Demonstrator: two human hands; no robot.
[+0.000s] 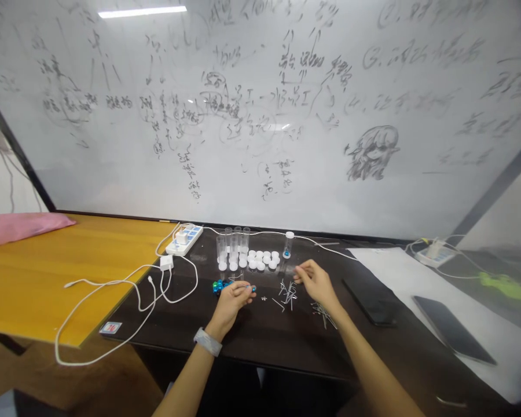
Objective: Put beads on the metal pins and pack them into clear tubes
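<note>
My left hand point(233, 300) is closed in a pinch on a small shiny blue ball point(254, 289). More blue and green balls point(218, 286) lie just behind it, partly hidden by the fingers. To the right, my right hand point(316, 282) has its thumb and fingertips together; whatever is between them is too small to make out. Beneath and beside it are a pile of thin metal pins point(289, 294) and a second pile of pins point(323, 314). A tiny cluster of bits point(264, 298) sits between the hands. Behind stands a clear capped tube point(287, 246) with something blue inside.
Several clear open tubes point(221, 248) stand behind the left hand, beside many white caps point(260, 259). A power strip point(184, 240) with white cables point(113, 282) is at left. Two dark phones point(369, 302) point(454, 329) lie at right. A whiteboard point(260, 197) rises behind the desk.
</note>
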